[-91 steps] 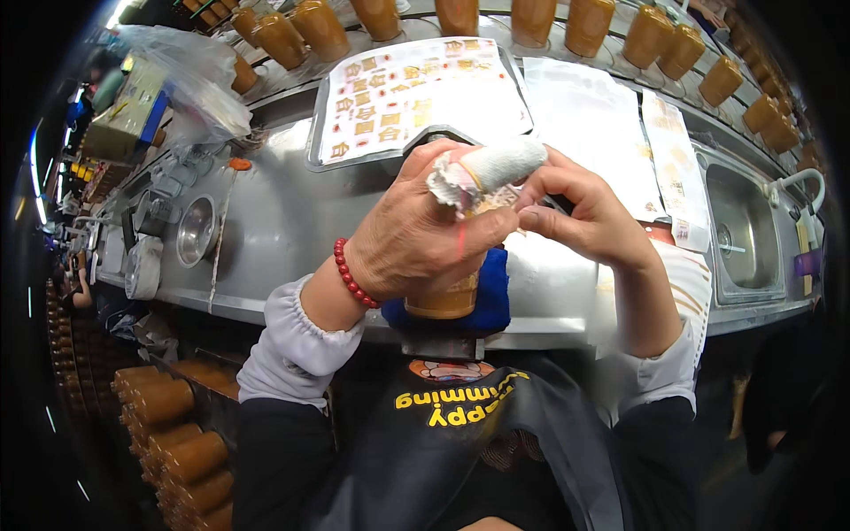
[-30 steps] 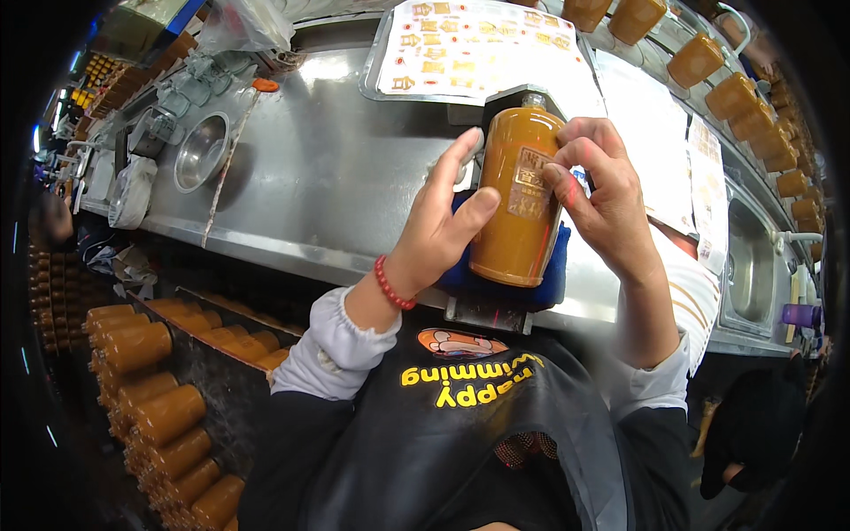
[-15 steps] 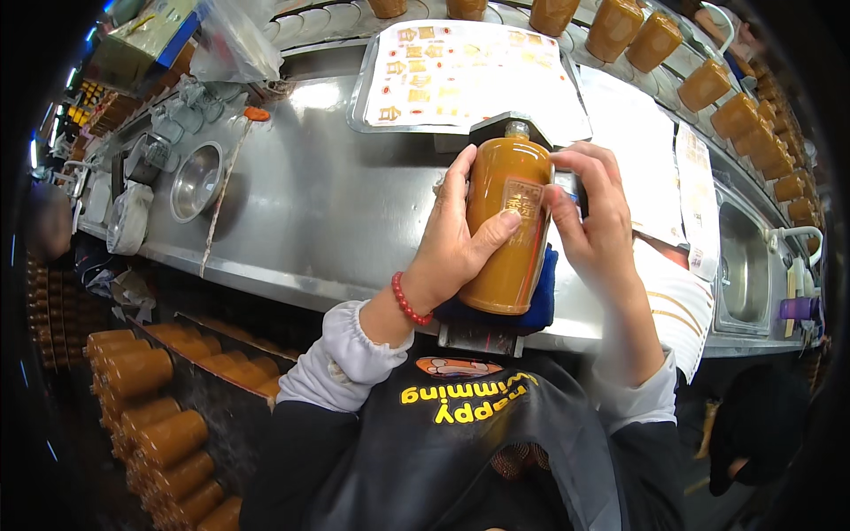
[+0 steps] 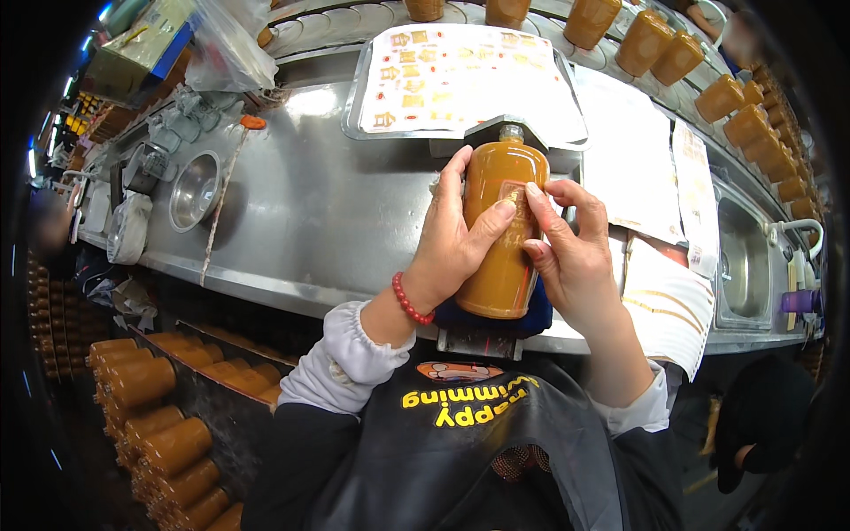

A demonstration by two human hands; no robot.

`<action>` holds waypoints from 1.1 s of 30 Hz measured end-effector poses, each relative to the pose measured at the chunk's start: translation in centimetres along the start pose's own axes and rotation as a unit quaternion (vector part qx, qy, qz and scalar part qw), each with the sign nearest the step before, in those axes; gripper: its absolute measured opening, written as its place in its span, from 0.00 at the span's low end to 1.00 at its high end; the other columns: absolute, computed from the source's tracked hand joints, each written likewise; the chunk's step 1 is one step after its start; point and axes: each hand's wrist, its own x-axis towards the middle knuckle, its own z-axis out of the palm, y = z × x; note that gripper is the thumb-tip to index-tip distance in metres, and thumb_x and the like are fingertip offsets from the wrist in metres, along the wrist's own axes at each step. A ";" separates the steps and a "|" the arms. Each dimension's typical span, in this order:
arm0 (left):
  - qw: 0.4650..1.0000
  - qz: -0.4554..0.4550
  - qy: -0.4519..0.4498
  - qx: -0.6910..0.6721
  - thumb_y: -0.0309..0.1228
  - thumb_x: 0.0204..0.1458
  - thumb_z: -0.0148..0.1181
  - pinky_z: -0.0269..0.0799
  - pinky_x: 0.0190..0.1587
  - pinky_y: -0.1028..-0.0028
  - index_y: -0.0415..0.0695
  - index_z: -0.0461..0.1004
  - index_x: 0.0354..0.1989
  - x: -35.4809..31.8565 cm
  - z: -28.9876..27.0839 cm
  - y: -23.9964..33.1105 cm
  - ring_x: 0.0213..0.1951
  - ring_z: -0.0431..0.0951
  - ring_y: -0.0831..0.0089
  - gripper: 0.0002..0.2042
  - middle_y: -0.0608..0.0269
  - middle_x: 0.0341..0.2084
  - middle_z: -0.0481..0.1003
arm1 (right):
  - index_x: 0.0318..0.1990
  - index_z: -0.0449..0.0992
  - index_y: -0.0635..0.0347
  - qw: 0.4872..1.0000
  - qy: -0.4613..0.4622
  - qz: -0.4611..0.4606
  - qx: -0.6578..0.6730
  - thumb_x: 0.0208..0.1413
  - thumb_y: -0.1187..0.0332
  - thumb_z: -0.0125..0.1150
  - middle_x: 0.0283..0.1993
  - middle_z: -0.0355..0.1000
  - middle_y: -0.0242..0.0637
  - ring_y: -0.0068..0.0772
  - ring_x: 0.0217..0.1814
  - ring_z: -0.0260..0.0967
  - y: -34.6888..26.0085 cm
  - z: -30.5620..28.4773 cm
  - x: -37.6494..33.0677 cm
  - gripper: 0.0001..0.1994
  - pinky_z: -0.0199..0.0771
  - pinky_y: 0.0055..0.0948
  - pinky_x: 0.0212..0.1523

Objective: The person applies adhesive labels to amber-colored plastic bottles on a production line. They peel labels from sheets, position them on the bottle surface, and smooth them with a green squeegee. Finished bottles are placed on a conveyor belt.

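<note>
A: Head view: your left hand (image 4: 452, 243) and right hand (image 4: 571, 252) both grip the bottle (image 4: 500, 230), thumbs pressed on its front label.
B: Where's the bottle?
A: Held upright over the blue holder (image 4: 536, 319) at the steel counter's (image 4: 310, 212) near edge. Label sheet (image 4: 452, 75) beyond.

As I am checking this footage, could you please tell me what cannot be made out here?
Head view only:
- Base of the orange-brown bottle: hidden behind the blue holder.
- Small label on its front: mostly covered by the left hand thumb and right hand fingers.
- Far-left worktop: blurred at the fisheye rim.
</note>
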 end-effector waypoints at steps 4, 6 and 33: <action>0.999 -0.008 0.009 -0.046 0.41 0.61 0.61 0.60 0.66 0.63 0.29 0.49 0.70 0.0 0.1 -0.2 0.63 0.66 0.56 0.38 0.39 0.62 0.63 | 0.59 0.75 0.64 1.000 -0.007 0.001 -0.006 0.55 0.70 0.66 0.57 0.66 0.49 0.51 0.57 0.65 -0.1 -0.1 0.1 0.23 0.66 0.43 0.59; 0.999 -0.010 0.005 -0.052 0.45 0.60 0.61 0.58 0.67 0.62 0.29 0.48 0.70 -0.3 0.1 -0.2 0.64 0.64 0.53 0.41 0.36 0.62 0.62 | 0.59 0.74 0.63 1.000 -0.010 0.001 -0.008 0.55 0.70 0.66 0.58 0.65 0.49 0.52 0.57 0.64 -0.2 -0.3 0.2 0.23 0.66 0.44 0.59; 0.999 0.032 0.014 -0.019 0.47 0.57 0.64 0.56 0.68 0.58 0.28 0.46 0.71 -1.1 0.3 -0.5 0.63 0.64 0.47 0.46 0.34 0.62 0.63 | 0.62 0.74 0.55 0.999 -0.039 0.011 -0.008 0.56 0.65 0.65 0.61 0.63 0.49 0.50 0.58 0.64 -1.3 -0.3 -1.2 0.25 0.65 0.45 0.59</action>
